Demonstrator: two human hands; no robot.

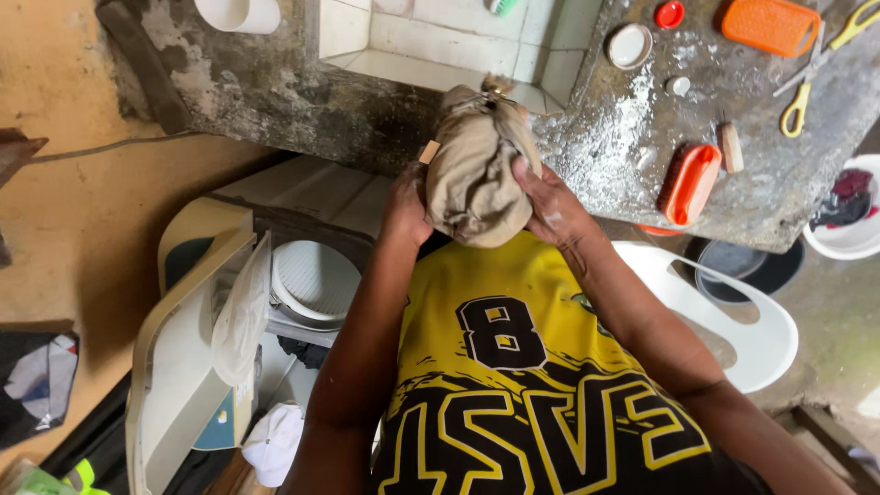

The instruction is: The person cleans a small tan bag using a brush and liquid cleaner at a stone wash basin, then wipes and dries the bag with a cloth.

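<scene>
Head view: both hands hold a bunched tan cloth (477, 170) at the near edge of a rough concrete counter (632, 156), just in front of the person's chest and below the corner of a white tiled basin (431, 41). The left hand (405, 203) presses against the cloth's left side, fingers curled shut around the fabric; the fingertips are hidden behind it. The right hand (550, 206) wraps the right side, fingers closed on the cloth with the thumb lying across its front. The top of the cloth is gathered into a tight knot resting against the basin's rim. On the counter to the right lie an orange scrub brush (692, 181), a small wooden piece (731, 147) touching its far end, an orange grater-like tray (770, 25), yellow-handled scissors (816, 78), a white round lid (630, 45) and a red cap (669, 14); white powder is scattered across the surface. Below the counter stand a white plastic chair (733, 321) at right and an open-lidded washing machine (229, 312) at left. A white basin with dark laundry (852, 215) sits at far right.
</scene>
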